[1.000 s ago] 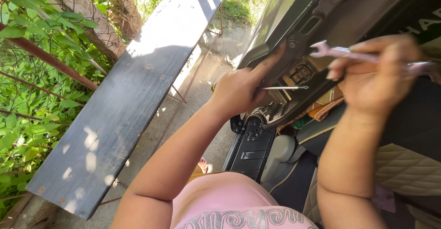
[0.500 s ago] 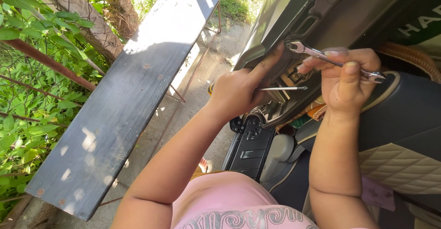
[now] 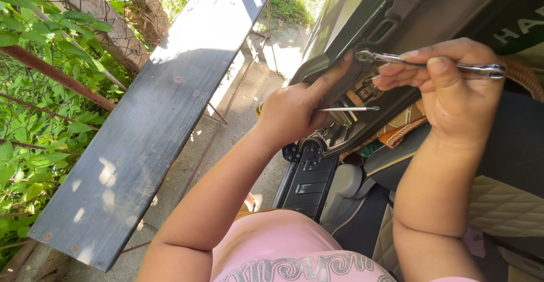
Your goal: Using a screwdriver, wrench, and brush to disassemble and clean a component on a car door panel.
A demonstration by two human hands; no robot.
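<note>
Left hand [image 3: 292, 112] grips a screwdriver [image 3: 345, 109], right hand [image 3: 453, 98] grips a wrench [image 3: 430, 64] at the car door panel [image 3: 362, 89]; a slipping tool could likely scratch it.

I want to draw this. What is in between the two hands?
In the head view, the left hand holds a screwdriver whose thin metal shaft crosses the gap toward the right hand. Behind it sits the car door's latch.

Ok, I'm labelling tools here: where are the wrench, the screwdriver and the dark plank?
wrench [image 3: 430, 64], head view, on its shiny shaft beside the right hand's thumb.
screwdriver [image 3: 348, 109], head view, on its thin metal shaft.
dark plank [image 3: 153, 129], head view, on its flat top face.
</note>
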